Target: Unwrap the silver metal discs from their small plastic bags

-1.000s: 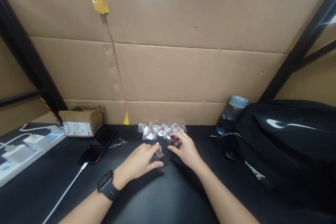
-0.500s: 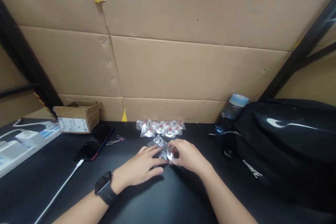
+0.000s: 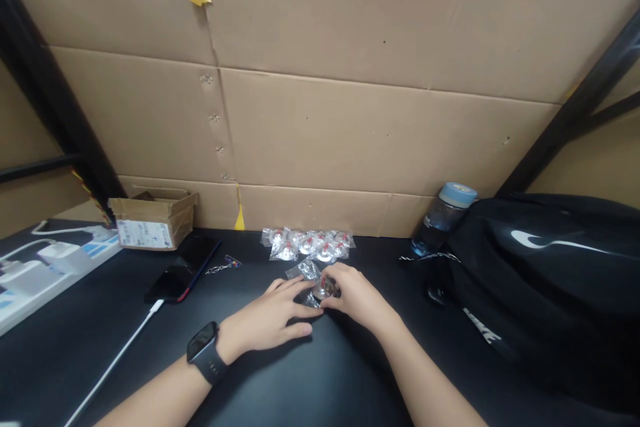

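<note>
Between my two hands is a round, shiny silver piece with a red mark point(image 3: 323, 289). My right hand point(image 3: 357, 293) grips it by its right edge with thumb and fingers. My left hand point(image 3: 285, 313) lies with its fingers stretched out, fingertips on a crumpled clear plastic bag point(image 3: 309, 271) beside the piece. Part of that bag is hidden under the fingers. Farther back lie several similar silver pieces in clear bags point(image 3: 307, 244), grouped together. A dark smartwatch point(image 3: 204, 347) sits on my left wrist.
On the left are a phone point(image 3: 184, 270) on a white cable, a small cardboard box point(image 3: 155, 220), a white power strip point(image 3: 60, 273) and a small trinket point(image 3: 227, 263). To the right stand a bottle point(image 3: 443, 217) and a black backpack point(image 3: 555, 280). Cardboard point(image 3: 320, 140) walls the back.
The silver piece has tilted in my right hand, its face now turned more upward. My left hand stays nearly in place. The whole view has shifted slightly.
</note>
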Available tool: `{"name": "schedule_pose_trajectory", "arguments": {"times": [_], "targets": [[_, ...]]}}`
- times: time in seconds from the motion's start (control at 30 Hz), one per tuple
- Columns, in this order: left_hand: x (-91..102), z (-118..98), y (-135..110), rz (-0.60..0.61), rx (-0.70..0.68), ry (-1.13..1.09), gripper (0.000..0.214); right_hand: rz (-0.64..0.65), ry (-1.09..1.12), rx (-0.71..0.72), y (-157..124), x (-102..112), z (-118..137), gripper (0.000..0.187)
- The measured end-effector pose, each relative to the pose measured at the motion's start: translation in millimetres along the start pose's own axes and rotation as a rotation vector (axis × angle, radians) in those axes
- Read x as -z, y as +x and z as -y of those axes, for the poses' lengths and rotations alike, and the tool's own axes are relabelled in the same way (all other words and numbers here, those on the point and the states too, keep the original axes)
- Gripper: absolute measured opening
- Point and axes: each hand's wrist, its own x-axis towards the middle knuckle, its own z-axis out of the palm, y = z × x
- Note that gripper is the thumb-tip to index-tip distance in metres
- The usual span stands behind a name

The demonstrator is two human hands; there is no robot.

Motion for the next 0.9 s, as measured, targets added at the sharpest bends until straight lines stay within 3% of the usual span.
{"name": "schedule_pose_trajectory", "arguments": {"times": [0.27, 0.5, 0.9], "targets": [[-1.1, 2.9, -1.5, -0.009, -0.031, 0.003, 0.041, 0.153, 0.140, 0.086, -1.9, 4.3, -2.2, 0.049], [2.0, -0.2, -0.5, -0.011, -0.039, 0.021, 0.041, 0.053, -0.036, 0.027, -1.0, 3.6, 0.7, 0.031], [1.6, -3.6, -1.4, 0.021, -0.015, 0.024, 0.041, 0.088, -0.155, -0.101, 4.5, 1.1, 0.9, 0.033]]}}
